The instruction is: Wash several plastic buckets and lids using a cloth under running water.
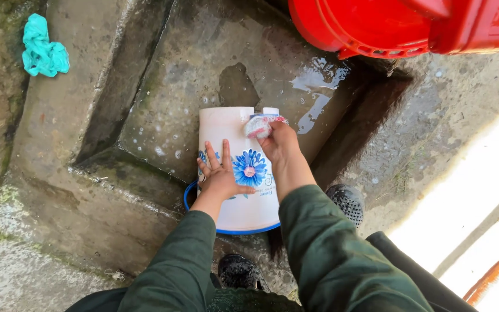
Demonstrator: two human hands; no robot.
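Dark green sleeves reach down from the wearer toward a wet grey concrete wash basin point(163, 104), where a white plastic bucket with a blue flower print and blue rim point(235, 173) lies on its side. Left hand point(219, 176) rests flat on it, fingers spread apart. Right hand point(279, 141) has its fingers clamped on a pink-white scrub pad point(259, 125) pressed against the bucket's base end.

- No packages, signs or screens show anywhere in the frame.
- The nearest thing to a label is a printed decoration point(250, 168) at centre frame: a blue flower with a pink middle on the white bucket point(233, 202), some small lettering beside it.
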